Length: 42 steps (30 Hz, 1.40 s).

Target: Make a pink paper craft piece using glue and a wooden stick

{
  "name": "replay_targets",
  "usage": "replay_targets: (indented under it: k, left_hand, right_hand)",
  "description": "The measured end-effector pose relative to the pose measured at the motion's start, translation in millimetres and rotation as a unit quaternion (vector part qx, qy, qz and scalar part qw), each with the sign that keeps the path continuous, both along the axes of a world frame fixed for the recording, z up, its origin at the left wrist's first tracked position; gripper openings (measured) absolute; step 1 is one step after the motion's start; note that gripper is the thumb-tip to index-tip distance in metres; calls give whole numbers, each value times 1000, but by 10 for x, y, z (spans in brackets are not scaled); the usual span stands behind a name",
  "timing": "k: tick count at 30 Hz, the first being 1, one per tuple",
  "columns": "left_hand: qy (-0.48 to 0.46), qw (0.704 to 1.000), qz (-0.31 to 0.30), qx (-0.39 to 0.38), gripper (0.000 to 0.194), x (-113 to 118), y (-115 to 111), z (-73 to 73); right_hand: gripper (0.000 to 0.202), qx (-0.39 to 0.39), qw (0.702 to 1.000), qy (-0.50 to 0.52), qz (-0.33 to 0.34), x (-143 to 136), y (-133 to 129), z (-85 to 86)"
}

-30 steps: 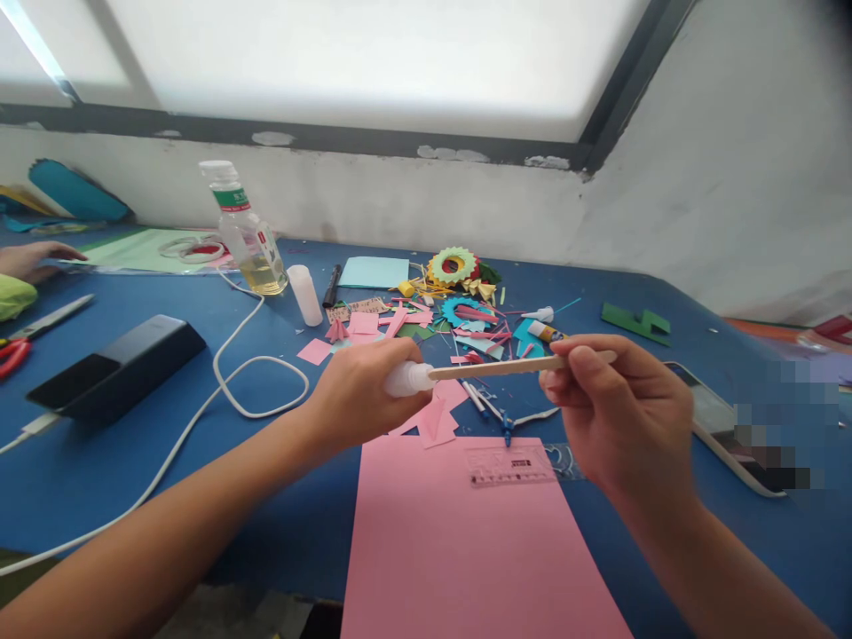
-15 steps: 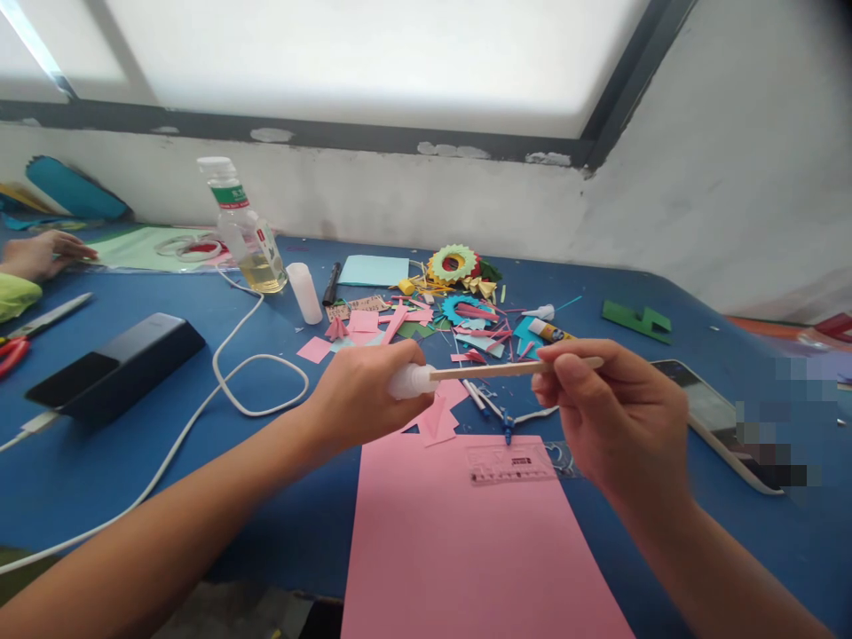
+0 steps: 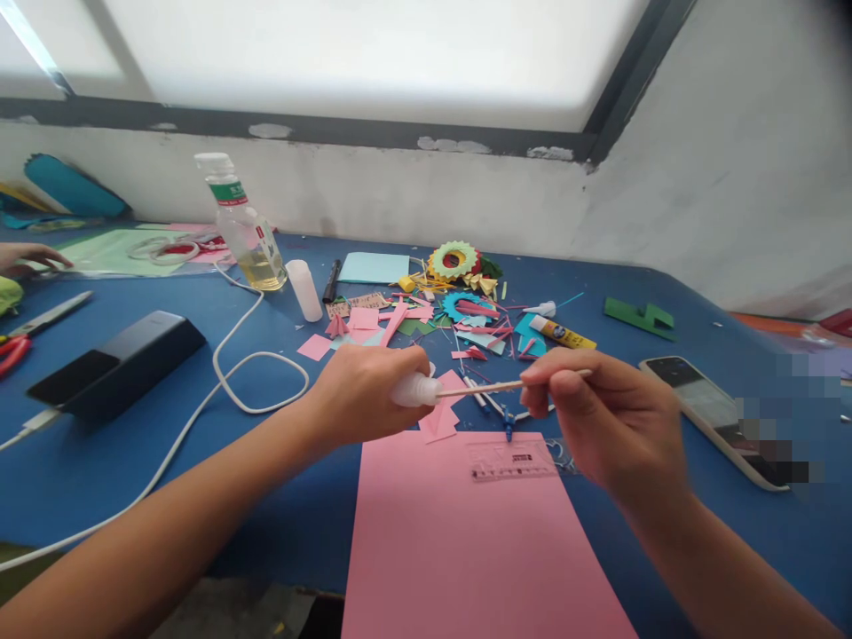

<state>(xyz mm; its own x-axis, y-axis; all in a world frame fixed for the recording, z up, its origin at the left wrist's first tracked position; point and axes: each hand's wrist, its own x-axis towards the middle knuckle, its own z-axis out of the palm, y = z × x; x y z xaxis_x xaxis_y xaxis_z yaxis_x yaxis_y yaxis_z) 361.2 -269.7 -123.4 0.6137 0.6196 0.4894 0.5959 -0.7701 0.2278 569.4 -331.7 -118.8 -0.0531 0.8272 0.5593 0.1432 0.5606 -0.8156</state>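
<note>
A small white bottle (image 3: 416,390) lies on its side in my left hand (image 3: 363,390), whose fingers are wrapped round it. Its neck points right. Between finger and thumb of my right hand (image 3: 616,417) is a thin wooden stick (image 3: 489,389), its left end at the bottle's mouth; whether the tip is inside cannot be made out. Below both hands, a pink sheet (image 3: 472,541) lies on the blue table with a clear ruler (image 3: 512,461) across its far edge. Pink paper scraps (image 3: 440,422) lie just behind the bottle.
Coloured paper pieces and a glue stick (image 3: 563,334) lie beyond my hands. A glass bottle (image 3: 243,226), a white tube (image 3: 304,291), a black device (image 3: 116,364) and a looping cable are left. A phone (image 3: 715,417) lies right. Another person's hand (image 3: 30,257) is far left.
My right hand has shifted slightly left and the stick has turned, now looking thinner. The white bottle has moved slightly right and down. The other person's hand has moved left.
</note>
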Motion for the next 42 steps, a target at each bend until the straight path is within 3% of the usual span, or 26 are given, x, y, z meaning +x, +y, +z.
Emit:
replay_targets:
  k: [20,26,34,42]
  left_hand:
    - [22,996,22,-85,12,2,58,-21]
    - [35,996,28,-76,13,8,43,-16]
    - [64,997,-2,-48,14,39,-15,-19]
    - [34,994,-69,-84,11,72,-129,-32]
  right_hand:
    - [13,84,993,-51,-68,20,2,64]
    - [13,62,993,-37,-89,-28,29,28]
    - [15,22,998,-7,-63,-87,58,-32]
    - [10,95,984,-43,-143,-114,44,-62]
